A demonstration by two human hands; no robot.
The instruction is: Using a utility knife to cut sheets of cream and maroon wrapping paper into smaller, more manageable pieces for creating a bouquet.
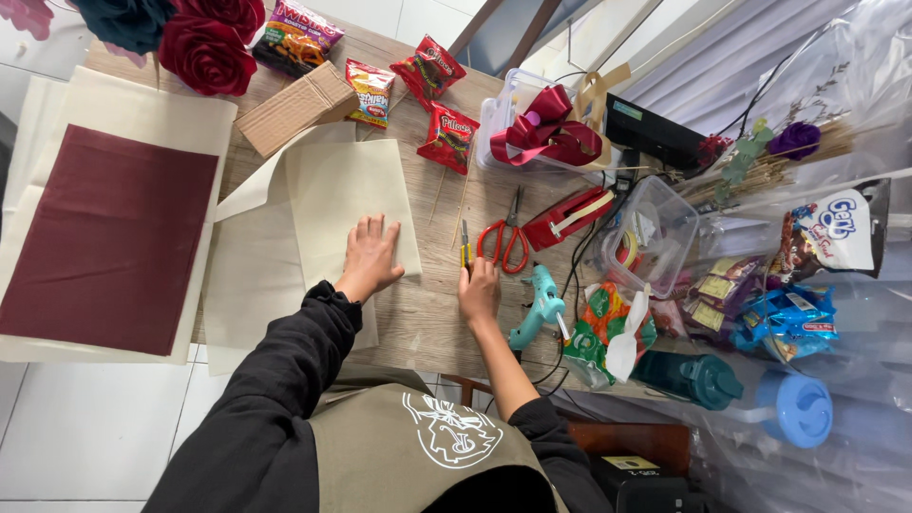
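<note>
Cream paper [347, 195] under left hand [369, 258], yellow cutter [465, 249] – at right hand [478, 290] fingertips

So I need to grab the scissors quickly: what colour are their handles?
Red; the scissors lie beside the right hand, clearest in the head view.

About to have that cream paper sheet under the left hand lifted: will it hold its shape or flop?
Probably floppy: the cream sheet looks thin and lies flat, with one corner already folded over. It seems light, so it may slide on the wooden table if pushed. The left hand pressing on it flat suggests it needs pinning.
</note>
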